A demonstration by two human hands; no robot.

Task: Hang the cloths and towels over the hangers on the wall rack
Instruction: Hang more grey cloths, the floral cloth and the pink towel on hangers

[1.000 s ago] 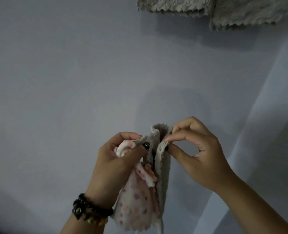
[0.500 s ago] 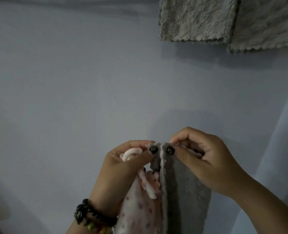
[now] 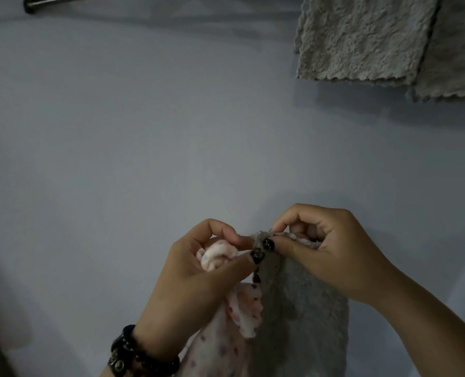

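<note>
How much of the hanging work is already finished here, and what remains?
Done: two grey towels already hang at the upper right. In hand: both hands pinch the top edge of a grey cloth, the right hand at its edge; the left hand also grips a pink dotted cloth. Left: both held cloths are not yet hung. A bare bar shows at upper left.
</note>
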